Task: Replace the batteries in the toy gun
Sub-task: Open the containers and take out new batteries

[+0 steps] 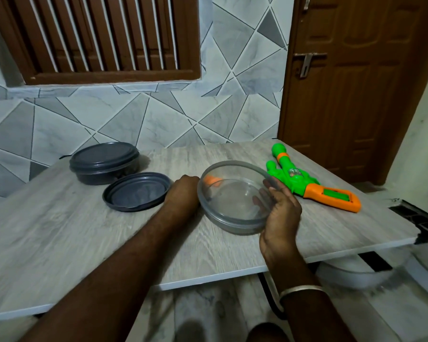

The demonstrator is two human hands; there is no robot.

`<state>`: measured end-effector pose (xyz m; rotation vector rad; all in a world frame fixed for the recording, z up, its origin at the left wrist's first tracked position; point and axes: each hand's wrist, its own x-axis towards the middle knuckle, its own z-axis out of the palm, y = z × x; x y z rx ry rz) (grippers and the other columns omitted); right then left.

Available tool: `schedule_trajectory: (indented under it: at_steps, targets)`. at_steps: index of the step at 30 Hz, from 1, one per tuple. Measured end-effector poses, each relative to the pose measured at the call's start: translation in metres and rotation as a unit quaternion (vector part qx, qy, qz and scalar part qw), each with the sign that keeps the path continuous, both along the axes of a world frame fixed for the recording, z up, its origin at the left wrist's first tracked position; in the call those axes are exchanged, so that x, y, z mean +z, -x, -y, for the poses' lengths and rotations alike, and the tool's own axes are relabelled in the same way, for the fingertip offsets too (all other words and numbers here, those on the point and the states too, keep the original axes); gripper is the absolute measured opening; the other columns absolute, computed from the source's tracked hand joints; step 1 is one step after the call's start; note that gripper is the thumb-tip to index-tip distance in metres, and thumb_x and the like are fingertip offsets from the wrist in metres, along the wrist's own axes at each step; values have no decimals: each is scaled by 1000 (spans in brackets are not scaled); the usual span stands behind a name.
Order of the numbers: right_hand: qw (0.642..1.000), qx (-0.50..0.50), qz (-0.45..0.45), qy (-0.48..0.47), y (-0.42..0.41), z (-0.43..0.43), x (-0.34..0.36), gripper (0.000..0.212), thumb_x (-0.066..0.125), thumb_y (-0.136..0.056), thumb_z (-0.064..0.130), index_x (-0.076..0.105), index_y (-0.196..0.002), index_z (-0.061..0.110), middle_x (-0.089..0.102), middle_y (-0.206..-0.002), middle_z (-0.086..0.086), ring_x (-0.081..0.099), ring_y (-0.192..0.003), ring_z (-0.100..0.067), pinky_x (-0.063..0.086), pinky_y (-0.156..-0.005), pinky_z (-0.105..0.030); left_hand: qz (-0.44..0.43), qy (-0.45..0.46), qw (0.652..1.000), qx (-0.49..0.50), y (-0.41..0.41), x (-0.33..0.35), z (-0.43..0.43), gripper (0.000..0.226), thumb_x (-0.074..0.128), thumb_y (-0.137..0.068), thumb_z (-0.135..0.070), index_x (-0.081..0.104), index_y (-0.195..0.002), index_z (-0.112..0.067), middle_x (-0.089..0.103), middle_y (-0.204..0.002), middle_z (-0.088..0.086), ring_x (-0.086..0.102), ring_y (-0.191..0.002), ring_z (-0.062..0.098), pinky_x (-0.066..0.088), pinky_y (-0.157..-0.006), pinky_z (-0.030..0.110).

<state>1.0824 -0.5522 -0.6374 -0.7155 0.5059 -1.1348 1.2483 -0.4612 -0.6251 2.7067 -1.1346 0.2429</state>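
The green and orange toy gun [307, 183] lies on the table's right side, with its orange grip toward me and a green part showing in the grip's opening. My right hand [281, 213] grips the near right rim of a clear round bowl [232, 206], which is tilted up toward me. My left hand [183, 191] rests on the table just left of the bowl. Its curled fingers are at a small orange piece [213, 181], which I see blurred through the bowl's wall. I see no loose batteries.
A dark grey lid [136, 191] lies upturned left of my left hand. A closed dark grey container [104, 164] stands behind it. The grey wood-look table [84, 243] ends close on the right, where a brown door [356, 95] stands behind it.
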Motion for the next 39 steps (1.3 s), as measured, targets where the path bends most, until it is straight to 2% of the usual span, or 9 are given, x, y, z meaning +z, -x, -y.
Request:
schedule_trajectory:
  at_steps: [7, 14, 20, 26, 29, 31, 33, 36, 39]
  targets:
    - [1000, -4, -6, 7, 1, -1, -1, 37, 48, -93, -1, 63, -126, 6, 69, -119, -8, 65, -112, -24, 57, -85, -33, 33, 2, 999, 28, -3, -3, -5, 12, 58, -95, -21, 67, -97, -12, 70, -97, 10, 69, -90, 30, 52, -70, 34]
    - [1000, -4, -13, 13, 2, -2, 1, 37, 47, -94, 0, 62, -128, 7, 68, -122, -7, 64, -114, -21, 57, -87, -33, 42, 23, 998, 40, 2, -3, -4, 14, 64, -95, -27, 70, -97, -14, 71, -94, 8, 70, -85, 28, 59, -73, 37]
    - [1000, -4, -12, 8, 1, -2, -1, 37, 47, -94, 0, 62, -127, 7, 67, -124, -8, 64, -113, -23, 57, -87, -33, 58, 20, 997, 44, 5, 0, -9, 11, 62, -93, -22, 68, -96, -13, 70, -93, 8, 68, -84, 27, 46, -63, 31]
    - [1000, -7, -11, 13, 2, -4, 0, 37, 46, -94, 1, 62, -127, 7, 68, -122, -7, 65, -112, -20, 58, -82, -28, 38, 49, 997, 50, 10, 5, -11, 8, 62, -91, -17, 67, -86, -13, 67, -86, 9, 57, -69, 25, 46, -62, 31]
    - [1000, -10, -12, 13, 3, -4, -1, 37, 47, -94, 0, 63, -127, 7, 69, -120, -7, 65, -112, -20, 57, -82, -28, 20, 93, 995, 41, 7, 5, -14, 7, 65, -87, -11, 71, -85, -11, 69, -83, 9, 65, -73, 28, 52, -65, 32]
    - [1000, -13, -19, 15, 3, -4, -1, 36, 48, -94, 1, 63, -127, 7, 68, -121, -6, 64, -113, -19, 57, -83, -28, 16, 164, 985, 45, -2, 6, -16, 21, 67, -85, -2, 77, -99, -12, 75, -97, 10, 72, -89, 29, 58, -79, 34]
    - [999, -18, -29, 18, 2, -4, 0, 36, 48, -95, 2, 63, -127, 9, 68, -122, -4, 64, -113, -19, 57, -87, -31, 4, 257, 966, 26, -9, 15, -19, 35, 60, -86, 9, 76, -112, -9, 76, -110, 11, 72, -102, 28, 54, -93, 30]
    - [998, -31, -47, 25, -1, -3, -1, 36, 50, -95, 3, 63, -128, 10, 67, -123, -3, 63, -113, -17, 56, -90, -33, 13, 405, 913, -38, 1, 35, -23, 31, 62, -87, 8, 77, -111, -6, 76, -109, 9, 71, -99, 13, 46, -87, 9]
    - [997, -34, -63, 36, -2, -4, -2, 37, 50, -96, 4, 61, -130, 11, 65, -127, -2, 61, -115, -15, 55, -93, -33, -18, 441, 883, -161, 20, 49, -20, 28, 70, -85, 6, 77, -109, -5, 75, -104, 1, 66, -94, -3, 46, -85, 2]
